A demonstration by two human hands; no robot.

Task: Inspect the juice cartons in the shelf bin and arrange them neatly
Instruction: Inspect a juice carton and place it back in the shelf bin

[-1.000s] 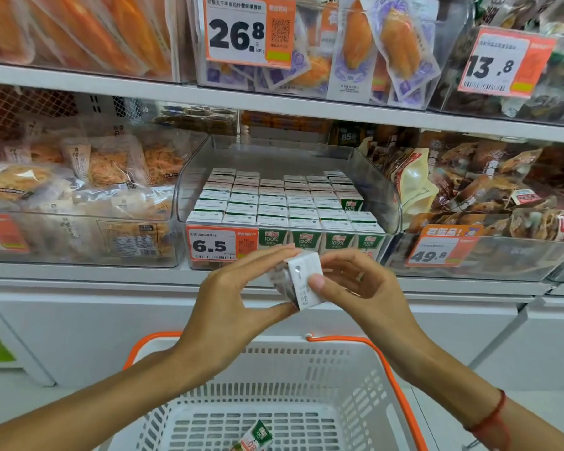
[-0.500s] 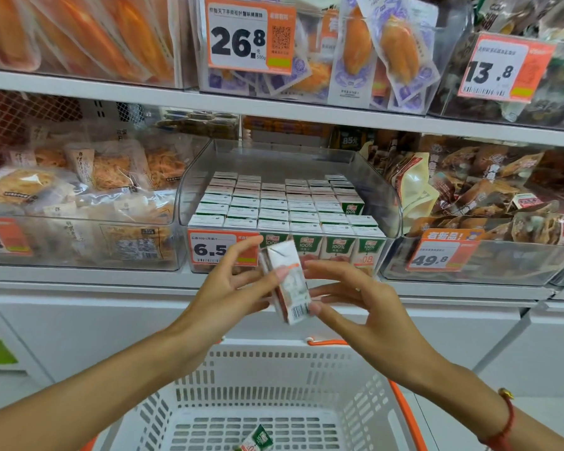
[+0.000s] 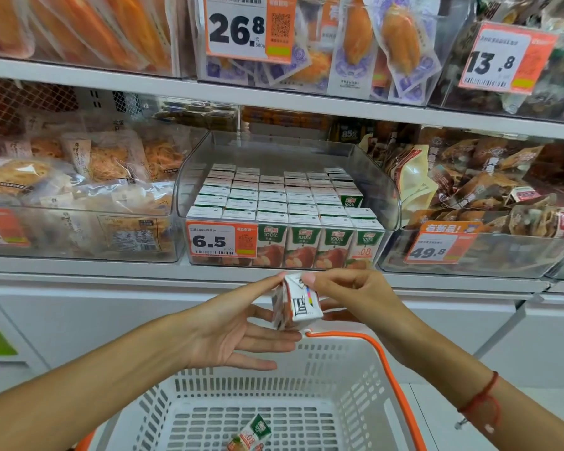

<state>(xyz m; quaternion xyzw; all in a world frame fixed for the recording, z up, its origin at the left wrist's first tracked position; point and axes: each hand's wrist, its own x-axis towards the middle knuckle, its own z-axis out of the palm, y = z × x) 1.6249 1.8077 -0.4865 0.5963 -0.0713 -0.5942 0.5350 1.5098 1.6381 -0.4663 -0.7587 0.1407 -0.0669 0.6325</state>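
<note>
Your left hand [image 3: 238, 327] and right hand [image 3: 349, 297] pinch one juice carton [image 3: 295, 302] together. The shelf bin [image 3: 385, 190] sits beyond; a basket [image 3: 336, 362] holding another carton [image 3: 251, 434] lies near you

A white shopping basket [image 3: 355, 362] with orange handle is seen below shelves; packaged snacks [image 3: 489, 177] and price tags [image 3: 505, 58] are displayed.

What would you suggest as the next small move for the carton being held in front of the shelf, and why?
Probably lift the held carton up and set it upright in the clear bin, likely in the gap in the right column behind the front row. Both hands, left and right, grip it tilted below the bin, where the other cartons stand in neat rows.
</note>
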